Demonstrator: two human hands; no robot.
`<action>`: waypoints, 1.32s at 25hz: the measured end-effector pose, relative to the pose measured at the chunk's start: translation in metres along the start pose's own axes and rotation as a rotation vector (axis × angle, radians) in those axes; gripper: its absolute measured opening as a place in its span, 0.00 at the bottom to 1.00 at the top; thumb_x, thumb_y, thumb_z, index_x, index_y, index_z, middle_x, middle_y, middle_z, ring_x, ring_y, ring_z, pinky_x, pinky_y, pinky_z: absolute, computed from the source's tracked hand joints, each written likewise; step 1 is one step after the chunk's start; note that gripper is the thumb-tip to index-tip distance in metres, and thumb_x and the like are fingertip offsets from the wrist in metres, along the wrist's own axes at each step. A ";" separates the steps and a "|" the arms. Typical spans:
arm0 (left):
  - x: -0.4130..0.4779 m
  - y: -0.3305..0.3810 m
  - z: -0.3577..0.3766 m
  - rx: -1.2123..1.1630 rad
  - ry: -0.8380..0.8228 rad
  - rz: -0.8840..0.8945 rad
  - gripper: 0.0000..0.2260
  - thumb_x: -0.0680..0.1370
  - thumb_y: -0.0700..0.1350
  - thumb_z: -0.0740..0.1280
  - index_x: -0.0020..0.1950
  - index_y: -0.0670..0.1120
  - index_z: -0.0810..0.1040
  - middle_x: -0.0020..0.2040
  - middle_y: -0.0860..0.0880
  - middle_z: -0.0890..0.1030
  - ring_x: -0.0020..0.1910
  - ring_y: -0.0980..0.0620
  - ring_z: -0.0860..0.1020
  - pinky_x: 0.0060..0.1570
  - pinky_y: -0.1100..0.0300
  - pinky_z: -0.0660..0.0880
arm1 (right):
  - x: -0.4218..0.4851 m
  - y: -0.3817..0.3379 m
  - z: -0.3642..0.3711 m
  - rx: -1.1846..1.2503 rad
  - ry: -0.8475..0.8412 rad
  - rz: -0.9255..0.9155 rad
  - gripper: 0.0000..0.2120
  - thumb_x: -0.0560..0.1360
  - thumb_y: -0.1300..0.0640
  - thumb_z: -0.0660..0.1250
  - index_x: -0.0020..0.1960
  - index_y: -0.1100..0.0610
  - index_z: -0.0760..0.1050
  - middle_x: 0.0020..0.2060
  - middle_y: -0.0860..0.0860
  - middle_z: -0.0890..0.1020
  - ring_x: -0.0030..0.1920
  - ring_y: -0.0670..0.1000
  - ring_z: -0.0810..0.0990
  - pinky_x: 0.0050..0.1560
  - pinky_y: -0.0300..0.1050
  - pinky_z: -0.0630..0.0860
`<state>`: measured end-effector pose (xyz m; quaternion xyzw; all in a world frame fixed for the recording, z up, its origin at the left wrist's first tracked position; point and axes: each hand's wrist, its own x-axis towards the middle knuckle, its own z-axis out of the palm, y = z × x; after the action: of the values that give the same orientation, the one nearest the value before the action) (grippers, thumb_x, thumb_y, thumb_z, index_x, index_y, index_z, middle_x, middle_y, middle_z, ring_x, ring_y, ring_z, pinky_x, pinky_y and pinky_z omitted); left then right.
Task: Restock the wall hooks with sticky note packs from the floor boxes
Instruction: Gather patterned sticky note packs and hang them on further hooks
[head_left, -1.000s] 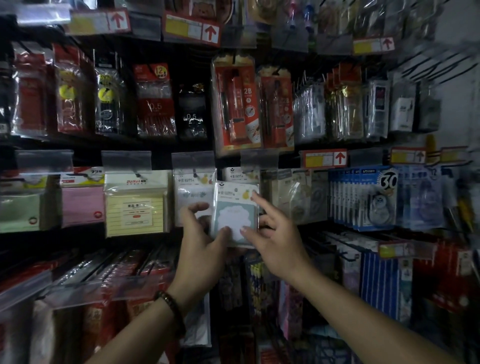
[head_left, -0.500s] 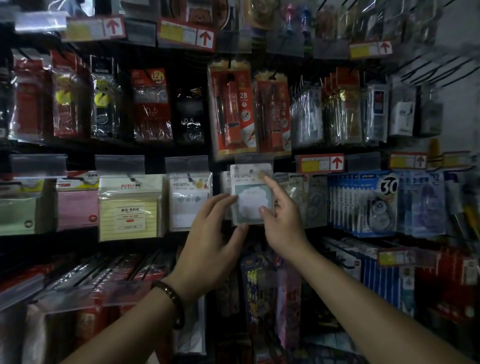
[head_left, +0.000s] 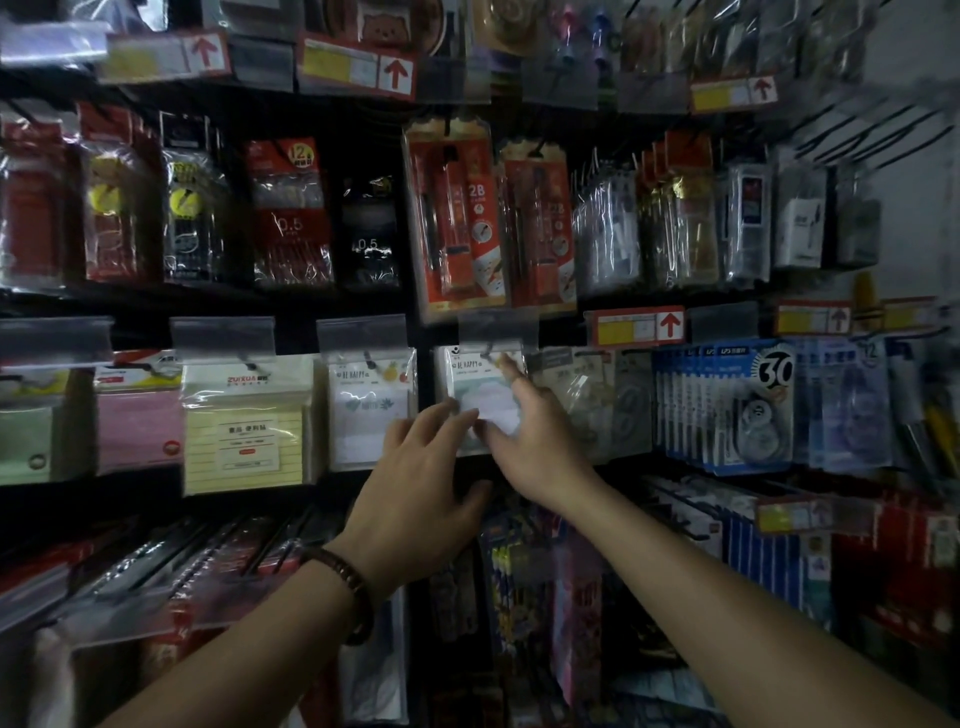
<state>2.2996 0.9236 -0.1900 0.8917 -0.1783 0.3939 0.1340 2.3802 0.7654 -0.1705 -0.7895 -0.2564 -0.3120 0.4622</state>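
— Where's the sticky note pack (head_left: 475, 389)?
— At the hook (head_left: 488, 347). I'm hanging it. My right hand (head_left: 530, 447) pinches it. My left hand (head_left: 421, 467) has straight fingers touching its edge.
— Next?
— Maybe push it on, then let go.

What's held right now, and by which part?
The right hand pinches the sticky note pack at its lower right, index finger stretched up to the header. The left hand only touches its lower left edge with straight fingertips.
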 end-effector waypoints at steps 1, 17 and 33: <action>0.000 -0.002 -0.001 0.035 -0.002 -0.005 0.33 0.81 0.56 0.69 0.84 0.55 0.61 0.84 0.52 0.59 0.80 0.47 0.57 0.78 0.51 0.66 | 0.002 -0.002 0.001 -0.086 -0.024 0.020 0.42 0.79 0.47 0.72 0.84 0.35 0.52 0.74 0.52 0.73 0.71 0.54 0.76 0.69 0.54 0.78; -0.036 -0.033 -0.012 0.243 -0.012 -0.087 0.37 0.81 0.62 0.65 0.86 0.53 0.54 0.86 0.41 0.45 0.84 0.37 0.48 0.83 0.43 0.58 | 0.020 -0.014 0.018 -0.542 -0.118 0.210 0.49 0.81 0.49 0.70 0.83 0.33 0.36 0.74 0.63 0.69 0.64 0.63 0.80 0.60 0.58 0.83; 0.014 -0.042 0.028 0.336 -0.135 -0.235 0.47 0.81 0.59 0.66 0.87 0.47 0.38 0.83 0.40 0.27 0.83 0.36 0.30 0.83 0.38 0.48 | 0.033 0.007 0.058 -0.672 -0.235 0.105 0.47 0.77 0.53 0.74 0.85 0.37 0.48 0.84 0.55 0.33 0.84 0.67 0.52 0.75 0.61 0.71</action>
<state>2.3447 0.9478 -0.2020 0.9405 -0.0135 0.3390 0.0159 2.4219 0.8174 -0.1723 -0.9400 -0.1501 -0.2617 0.1594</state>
